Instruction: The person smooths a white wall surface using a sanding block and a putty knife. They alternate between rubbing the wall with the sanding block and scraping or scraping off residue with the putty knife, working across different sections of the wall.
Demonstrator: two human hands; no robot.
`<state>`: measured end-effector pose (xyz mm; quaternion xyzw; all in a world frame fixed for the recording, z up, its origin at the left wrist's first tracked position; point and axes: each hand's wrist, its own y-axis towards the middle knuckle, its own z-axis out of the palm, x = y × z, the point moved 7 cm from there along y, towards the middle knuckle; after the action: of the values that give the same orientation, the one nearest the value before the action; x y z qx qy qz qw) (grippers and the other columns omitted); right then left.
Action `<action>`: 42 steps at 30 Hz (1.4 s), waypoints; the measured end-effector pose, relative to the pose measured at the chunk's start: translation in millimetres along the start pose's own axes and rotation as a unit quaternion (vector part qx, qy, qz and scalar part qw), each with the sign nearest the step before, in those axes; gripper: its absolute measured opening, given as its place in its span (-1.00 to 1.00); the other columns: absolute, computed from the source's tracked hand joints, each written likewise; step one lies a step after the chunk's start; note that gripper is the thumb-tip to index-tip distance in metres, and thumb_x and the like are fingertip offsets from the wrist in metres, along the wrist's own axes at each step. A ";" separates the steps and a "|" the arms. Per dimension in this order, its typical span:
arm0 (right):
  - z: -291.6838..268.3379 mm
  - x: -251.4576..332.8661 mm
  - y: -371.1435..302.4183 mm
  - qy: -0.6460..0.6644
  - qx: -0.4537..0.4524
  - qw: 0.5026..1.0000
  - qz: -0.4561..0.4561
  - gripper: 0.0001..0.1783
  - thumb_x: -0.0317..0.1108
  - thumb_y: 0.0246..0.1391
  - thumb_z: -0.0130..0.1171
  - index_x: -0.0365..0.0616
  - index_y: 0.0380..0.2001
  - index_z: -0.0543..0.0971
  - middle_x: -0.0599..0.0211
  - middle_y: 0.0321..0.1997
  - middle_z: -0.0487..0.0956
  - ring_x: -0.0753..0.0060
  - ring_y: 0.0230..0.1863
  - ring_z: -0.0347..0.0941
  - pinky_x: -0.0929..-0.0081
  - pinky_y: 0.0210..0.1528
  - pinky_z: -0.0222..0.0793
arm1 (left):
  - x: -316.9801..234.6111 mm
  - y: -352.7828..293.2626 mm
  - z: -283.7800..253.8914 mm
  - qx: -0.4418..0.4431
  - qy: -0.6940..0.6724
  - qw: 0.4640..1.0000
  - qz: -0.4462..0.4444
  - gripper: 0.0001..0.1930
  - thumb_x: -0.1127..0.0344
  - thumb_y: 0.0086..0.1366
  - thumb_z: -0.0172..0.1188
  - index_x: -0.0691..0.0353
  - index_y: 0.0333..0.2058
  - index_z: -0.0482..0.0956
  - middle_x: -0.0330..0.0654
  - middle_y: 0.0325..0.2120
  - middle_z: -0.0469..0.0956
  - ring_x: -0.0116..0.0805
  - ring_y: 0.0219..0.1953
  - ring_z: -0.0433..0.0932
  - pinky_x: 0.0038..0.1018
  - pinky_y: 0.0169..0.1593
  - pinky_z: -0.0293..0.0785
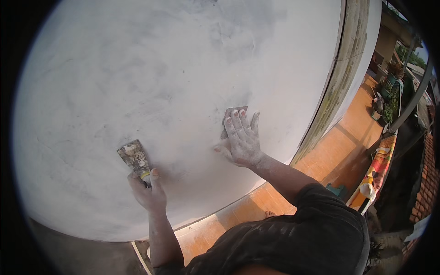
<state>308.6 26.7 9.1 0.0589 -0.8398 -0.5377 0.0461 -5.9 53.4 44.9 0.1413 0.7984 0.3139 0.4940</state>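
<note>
My left hand (151, 192), dusted white, is closed round the handle of a putty knife (134, 156). The knife's wide blade is crusted with dried filler and points up and left, just in front of the wall. Further right, my right hand (243, 142) presses a thin grey-brown sheet, which looks like sandpaper (237, 109), flat on the wall. Its powdery fingers are stretched over the sheet, whose top edge shows above the fingertips. The white wall (91, 114) has grey smears and uneven patches of filler around both hands.
A weathered, pale vertical frame (337, 78) borders the wall on the right. Below runs an orange tiled floor (247, 211), with a foot near my body. Potted plants (389, 103), a colourful cloth (379, 169) over a railing and a green object (336, 189) are at the right.
</note>
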 end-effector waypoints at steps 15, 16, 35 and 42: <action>6.8 36.2 47.1 0.006 0.048 0.999 -0.021 0.18 0.44 0.14 0.10 -0.04 0.55 -0.11 0.14 0.66 -0.18 0.07 0.67 -0.43 -0.56 0.49 -0.49 | 33.5 6.4 -3.3 -0.024 0.026 0.998 0.059 -0.59 0.02 0.39 0.32 0.27 -0.12 0.50 -0.28 -0.33 0.50 -0.50 -0.34 0.43 -0.51 -0.29 0.36; 1.2 28.8 66.7 -0.009 0.057 0.998 0.000 0.19 0.43 0.13 0.12 -0.03 0.56 -0.12 0.13 0.66 -0.18 0.06 0.67 -0.43 -0.58 0.48 -0.49 | 31.5 7.7 -3.2 -0.029 0.041 0.996 0.078 -0.60 0.03 0.38 0.33 0.28 -0.12 0.50 -0.28 -0.33 0.49 -0.50 -0.35 0.43 -0.51 -0.29 0.36; -43.7 41.4 197.1 0.024 0.026 0.999 0.002 0.22 0.44 0.12 0.08 -0.16 0.55 -0.10 -0.11 0.63 -0.18 -0.21 0.64 -0.36 -0.57 0.46 -0.42 | 28.2 -4.9 8.1 -0.034 -0.020 0.992 0.121 -0.68 0.21 0.36 0.34 0.33 -0.11 0.54 -0.16 -0.36 0.57 -0.35 -0.41 0.52 -0.47 -0.31 0.43; -11.5 61.9 85.3 -0.057 0.049 0.996 -0.047 0.18 0.48 0.22 -0.11 -0.25 0.53 -0.14 -0.18 0.62 -0.20 -0.25 0.64 -0.43 -0.51 0.48 -0.56 | 32.5 -1.7 12.3 0.018 0.008 0.989 0.149 -0.71 0.21 0.36 0.34 0.31 -0.14 0.55 -0.19 -0.37 0.58 -0.39 -0.43 0.53 -0.46 -0.36 0.43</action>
<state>244.8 42.5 92.3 0.0695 -0.8627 -0.5000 -0.0300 -10.3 73.9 17.1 0.2645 0.7780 0.3708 0.4327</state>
